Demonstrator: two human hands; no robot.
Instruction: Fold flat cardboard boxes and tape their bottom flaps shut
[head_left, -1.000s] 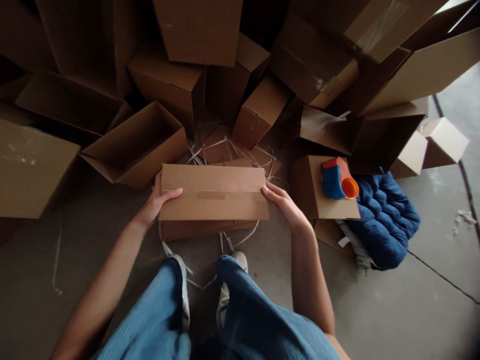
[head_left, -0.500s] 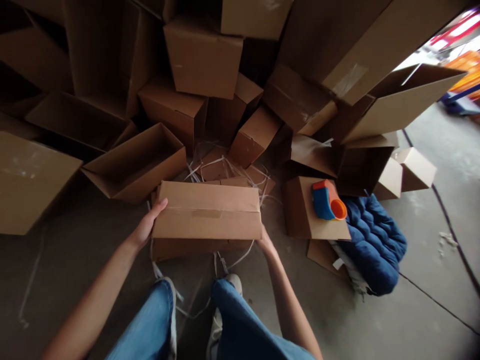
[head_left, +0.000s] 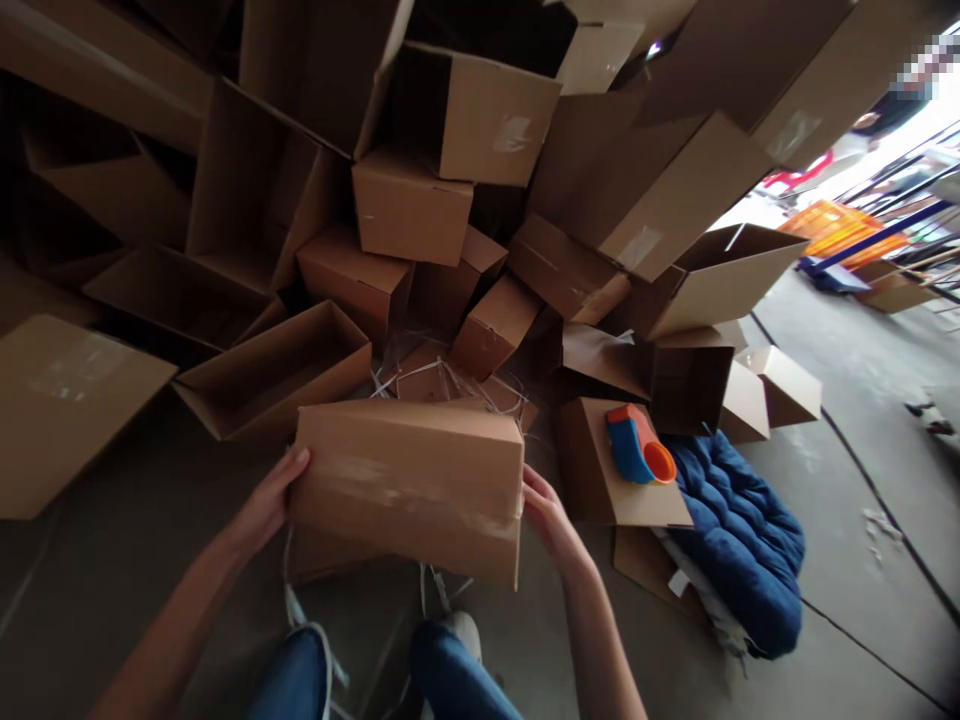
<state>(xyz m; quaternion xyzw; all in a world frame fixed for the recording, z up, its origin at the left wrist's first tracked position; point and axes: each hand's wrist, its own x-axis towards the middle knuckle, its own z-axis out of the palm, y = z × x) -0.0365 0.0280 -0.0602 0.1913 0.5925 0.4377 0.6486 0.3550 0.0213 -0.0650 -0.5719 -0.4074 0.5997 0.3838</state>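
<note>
A long brown cardboard box (head_left: 405,490) is held between my two hands, in front of my legs and tilted so its taped side shows. My left hand (head_left: 274,495) grips its left end, thumb on the near face. At the right end, the fingers of my right hand (head_left: 551,515) press against the short side. Part of another cardboard box (head_left: 322,558) shows beneath it. White strapping (head_left: 439,375) lies tangled just behind, among flattened cardboard.
Cardboard boxes (head_left: 412,210) are heaped ahead and to the left. To the right, a tape dispenser-like orange and blue object (head_left: 637,447) sits on a box (head_left: 581,465) beside a blue cushion (head_left: 739,540). Orange material and blue bars (head_left: 877,240) stand farther off.
The held box has tipped, so its taped side now faces me instead of its seamed top. My right hand has shifted up along the end. The view has tilted upward.
</note>
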